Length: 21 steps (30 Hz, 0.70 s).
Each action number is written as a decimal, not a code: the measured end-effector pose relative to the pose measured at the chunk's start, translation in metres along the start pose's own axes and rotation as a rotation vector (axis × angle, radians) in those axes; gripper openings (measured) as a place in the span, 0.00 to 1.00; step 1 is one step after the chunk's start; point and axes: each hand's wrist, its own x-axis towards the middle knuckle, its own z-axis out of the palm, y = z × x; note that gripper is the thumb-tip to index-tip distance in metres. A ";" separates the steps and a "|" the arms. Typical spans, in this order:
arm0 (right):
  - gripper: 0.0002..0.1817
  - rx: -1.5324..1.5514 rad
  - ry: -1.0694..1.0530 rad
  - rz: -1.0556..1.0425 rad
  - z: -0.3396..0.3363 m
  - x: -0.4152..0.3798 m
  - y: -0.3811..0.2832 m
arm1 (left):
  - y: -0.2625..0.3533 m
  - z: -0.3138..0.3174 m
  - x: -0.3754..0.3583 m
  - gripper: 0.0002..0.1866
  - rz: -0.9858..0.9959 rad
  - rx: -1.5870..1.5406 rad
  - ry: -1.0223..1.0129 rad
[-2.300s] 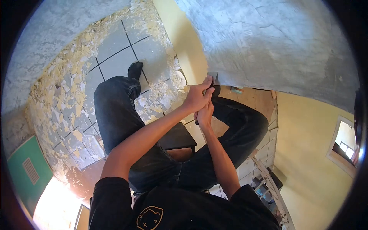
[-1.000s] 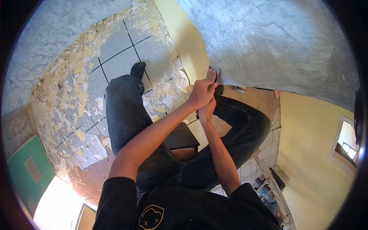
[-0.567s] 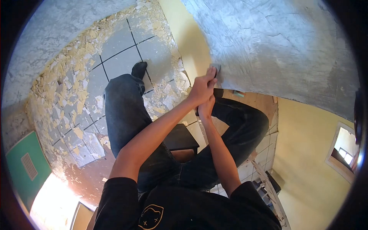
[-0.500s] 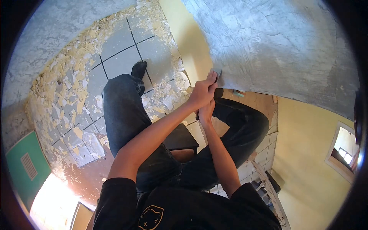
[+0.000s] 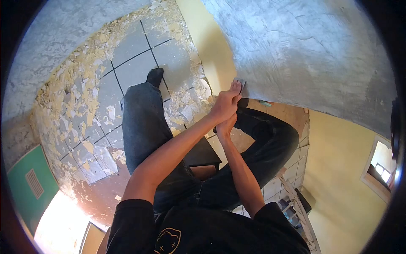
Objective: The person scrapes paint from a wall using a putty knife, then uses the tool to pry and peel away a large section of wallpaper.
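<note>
A scraper with a flat grey blade (image 5: pixel 240 81) lies against the wall where the yellow paint (image 5: pixel 218 59) meets the grey bare surface (image 5: pixel 287 55). My left hand (image 5: pixel 226 104) is closed around it, with its fingers stretched up near the blade. Just below, my right hand (image 5: pixel 227 124) is closed too, pressed against the left hand around the handle. Most of the handle is hidden by the fingers.
Peeled paint flakes (image 5: pixel 86 122) cover much of the grey tiled floor (image 5: pixel 131 74). A black stool (image 5: pixel 203 154) is between my legs. At the lower right stands a paint-stained ladder (image 5: pixel 296 203), and a green board (image 5: pixel 31 184) is at the left.
The blade has shifted slightly along the paint edge, with both hands still on the scraper. My left knee has moved a little to the right.
</note>
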 end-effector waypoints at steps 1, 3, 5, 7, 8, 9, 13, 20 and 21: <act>0.23 0.060 -0.070 0.162 -0.002 0.006 -0.009 | 0.001 -0.002 0.003 0.20 0.052 0.035 0.029; 0.24 0.167 -0.204 0.489 -0.012 0.020 -0.026 | 0.004 -0.004 0.008 0.21 0.101 0.064 0.051; 0.24 0.274 -0.336 0.819 -0.024 0.024 -0.036 | 0.005 -0.009 0.012 0.21 0.107 0.107 0.021; 0.27 0.267 -0.343 0.801 -0.026 0.027 -0.034 | 0.003 -0.009 0.013 0.20 0.123 0.104 0.041; 0.29 0.266 -0.349 0.781 -0.026 0.031 -0.033 | 0.003 -0.009 0.015 0.19 0.142 0.105 0.062; 0.29 0.264 -0.344 0.776 -0.028 0.033 -0.030 | 0.005 -0.009 0.016 0.19 0.149 0.101 0.061; 0.33 0.322 -0.415 0.861 -0.032 0.031 -0.024 | 0.011 -0.010 0.014 0.16 -0.009 0.056 0.015; 0.28 0.327 -0.335 0.774 -0.028 0.028 -0.024 | 0.009 -0.004 0.013 0.17 0.027 0.110 0.017; 0.25 0.262 -0.315 0.698 -0.021 0.033 -0.023 | 0.007 -0.003 0.018 0.18 0.021 0.123 0.057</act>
